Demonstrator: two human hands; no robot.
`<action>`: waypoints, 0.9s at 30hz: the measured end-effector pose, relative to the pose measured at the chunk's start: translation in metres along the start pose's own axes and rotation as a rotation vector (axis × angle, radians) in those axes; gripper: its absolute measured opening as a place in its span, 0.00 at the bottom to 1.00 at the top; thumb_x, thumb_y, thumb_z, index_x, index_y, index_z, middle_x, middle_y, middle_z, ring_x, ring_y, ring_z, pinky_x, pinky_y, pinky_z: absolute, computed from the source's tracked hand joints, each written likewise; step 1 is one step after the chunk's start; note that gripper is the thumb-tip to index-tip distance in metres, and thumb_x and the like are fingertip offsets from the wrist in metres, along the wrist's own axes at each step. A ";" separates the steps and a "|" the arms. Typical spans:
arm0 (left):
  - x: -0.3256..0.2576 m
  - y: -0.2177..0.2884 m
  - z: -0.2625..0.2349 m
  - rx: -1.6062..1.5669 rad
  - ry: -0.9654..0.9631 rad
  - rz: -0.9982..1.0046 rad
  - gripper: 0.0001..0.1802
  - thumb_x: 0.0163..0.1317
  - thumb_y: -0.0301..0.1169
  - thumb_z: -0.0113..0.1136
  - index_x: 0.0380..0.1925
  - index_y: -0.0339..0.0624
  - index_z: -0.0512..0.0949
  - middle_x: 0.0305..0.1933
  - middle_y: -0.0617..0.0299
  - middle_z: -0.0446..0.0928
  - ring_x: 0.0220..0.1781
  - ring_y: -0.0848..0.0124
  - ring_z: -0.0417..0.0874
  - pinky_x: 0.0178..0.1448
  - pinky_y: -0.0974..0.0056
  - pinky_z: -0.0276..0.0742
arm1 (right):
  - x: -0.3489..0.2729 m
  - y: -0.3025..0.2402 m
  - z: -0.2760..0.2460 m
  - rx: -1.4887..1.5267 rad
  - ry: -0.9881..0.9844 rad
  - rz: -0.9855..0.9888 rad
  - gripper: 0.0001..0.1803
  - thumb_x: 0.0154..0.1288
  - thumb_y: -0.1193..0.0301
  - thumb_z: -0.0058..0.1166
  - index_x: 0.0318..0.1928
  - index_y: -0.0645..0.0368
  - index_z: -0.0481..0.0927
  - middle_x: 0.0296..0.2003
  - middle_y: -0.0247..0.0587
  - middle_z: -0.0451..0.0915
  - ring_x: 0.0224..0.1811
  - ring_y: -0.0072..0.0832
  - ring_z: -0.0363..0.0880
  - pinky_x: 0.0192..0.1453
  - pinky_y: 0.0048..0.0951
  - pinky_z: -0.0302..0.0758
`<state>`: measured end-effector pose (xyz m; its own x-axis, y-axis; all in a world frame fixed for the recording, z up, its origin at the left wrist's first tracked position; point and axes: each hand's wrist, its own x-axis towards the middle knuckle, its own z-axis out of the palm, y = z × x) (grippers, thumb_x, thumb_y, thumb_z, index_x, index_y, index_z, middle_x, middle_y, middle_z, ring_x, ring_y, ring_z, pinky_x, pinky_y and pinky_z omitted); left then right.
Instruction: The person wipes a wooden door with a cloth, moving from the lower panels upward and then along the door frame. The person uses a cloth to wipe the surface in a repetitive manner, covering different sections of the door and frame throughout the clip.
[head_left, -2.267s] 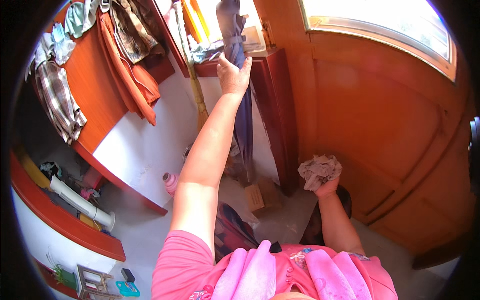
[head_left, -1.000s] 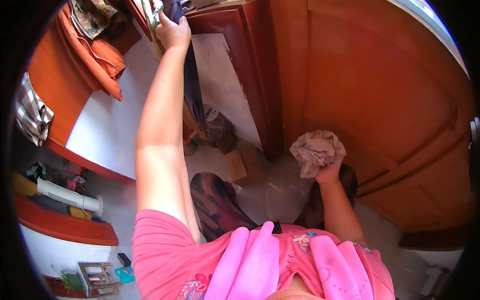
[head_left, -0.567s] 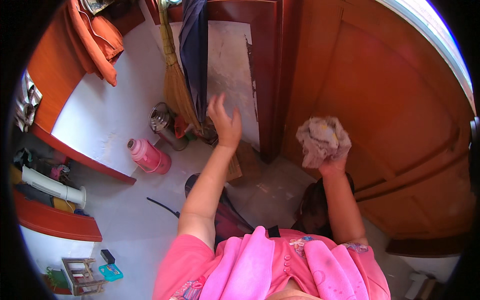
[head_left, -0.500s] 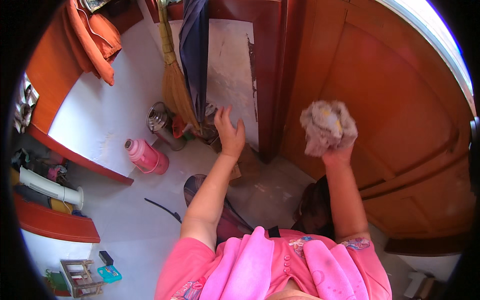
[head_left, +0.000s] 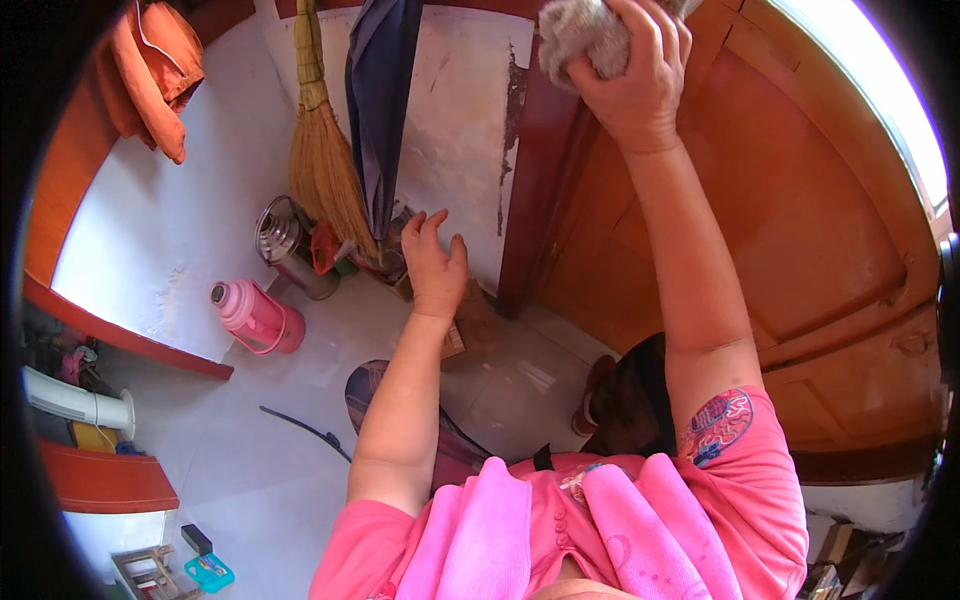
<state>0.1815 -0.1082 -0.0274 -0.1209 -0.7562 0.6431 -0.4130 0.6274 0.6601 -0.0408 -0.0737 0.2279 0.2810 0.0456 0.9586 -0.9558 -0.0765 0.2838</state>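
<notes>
My right hand (head_left: 632, 70) is raised high and grips a crumpled grey cloth (head_left: 578, 32), pressing it against the dark red door frame (head_left: 535, 190) beside the brown wooden door (head_left: 800, 200). My left hand (head_left: 434, 262) hangs lower in mid-air, fingers apart and holding nothing, in front of the white wall near a folded blue umbrella (head_left: 382, 110). A straw broom (head_left: 322, 160) leans on the wall left of the umbrella.
On the floor by the wall stand a pink flask (head_left: 255, 316) and a steel pot (head_left: 285, 242). Orange cloth (head_left: 155, 75) hangs at upper left. A white pipe (head_left: 75, 400) and red shelf (head_left: 100, 480) lie at left.
My left hand let go of the umbrella up high and dropped to chest level. My right hand lifted the cloth from low by the floor to the top of the door frame.
</notes>
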 end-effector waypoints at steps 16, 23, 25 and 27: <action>-0.001 -0.007 -0.004 -0.016 0.057 -0.014 0.20 0.58 0.25 0.61 0.53 0.40 0.77 0.59 0.45 0.69 0.64 0.49 0.70 0.68 0.55 0.65 | -0.079 -0.016 -0.029 0.203 -0.358 0.128 0.38 0.39 0.75 0.71 0.57 0.55 0.74 0.53 0.42 0.76 0.58 0.44 0.73 0.61 0.41 0.71; -0.001 -0.009 -0.010 -0.048 0.015 -0.062 0.21 0.58 0.27 0.61 0.53 0.41 0.76 0.61 0.41 0.67 0.64 0.46 0.68 0.68 0.52 0.64 | -0.008 -0.026 -0.014 -0.039 -0.181 0.163 0.34 0.46 0.66 0.66 0.57 0.54 0.74 0.51 0.41 0.79 0.57 0.45 0.72 0.64 0.43 0.70; 0.000 -0.006 -0.009 -0.065 0.012 -0.067 0.20 0.58 0.27 0.61 0.52 0.41 0.76 0.61 0.41 0.67 0.64 0.46 0.68 0.68 0.52 0.65 | -0.032 -0.025 -0.017 0.022 -0.205 0.193 0.38 0.41 0.72 0.70 0.58 0.54 0.73 0.52 0.41 0.78 0.57 0.46 0.71 0.62 0.43 0.68; 0.000 -0.001 -0.008 -0.085 0.007 -0.075 0.20 0.58 0.27 0.61 0.52 0.41 0.77 0.61 0.41 0.67 0.64 0.46 0.68 0.68 0.52 0.65 | -0.064 -0.035 -0.027 0.042 -0.281 0.236 0.38 0.42 0.72 0.69 0.59 0.55 0.72 0.52 0.41 0.79 0.56 0.47 0.71 0.62 0.44 0.67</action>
<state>0.1890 -0.1073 -0.0248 -0.0866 -0.8003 0.5933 -0.3426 0.5831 0.7366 -0.0272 -0.0471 0.1561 0.0715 -0.2527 0.9649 -0.9944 -0.0933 0.0493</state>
